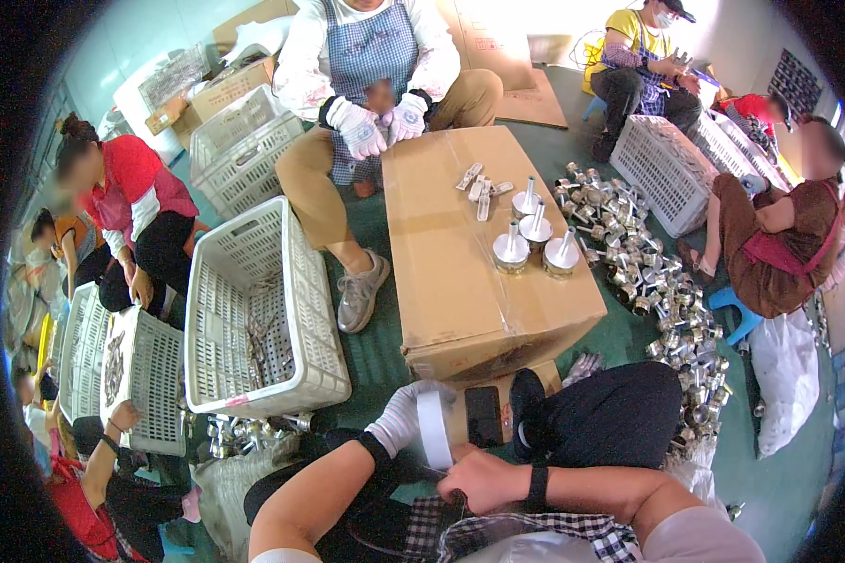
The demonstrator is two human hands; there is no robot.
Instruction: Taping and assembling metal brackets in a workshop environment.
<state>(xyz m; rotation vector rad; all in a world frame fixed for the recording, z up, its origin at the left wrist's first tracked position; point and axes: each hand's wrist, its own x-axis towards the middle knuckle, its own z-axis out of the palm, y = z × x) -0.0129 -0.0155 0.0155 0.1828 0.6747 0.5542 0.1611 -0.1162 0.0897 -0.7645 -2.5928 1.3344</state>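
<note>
Item, lower centre of the frame: you are holding a white tape roll (434, 427) upright on its edge in your left hand (399, 419), which is wearing a white glove, its fingers curling around the roll's left side. Your bare right hand (479, 480), just below and right of the roll, is closing its fingers together at the roll's lower edge; whether they are pinching the tape end, you cannot tell from this view. Item, centre: a sealed cardboard box (469, 272) is serving as your bench, carrying four round metal fittings (535, 239) with upright stems and a few small loose metal pieces (482, 190). Item, left: a white slatted plastic crate (253, 300) is lying tilted on the green floor (385, 338). Item, right: a heap of shiny metal parts (657, 281) is spreading across the floor. Item, top: a person in a checked apron (371, 56) is sitting opposite, working with gloved hands.
</note>
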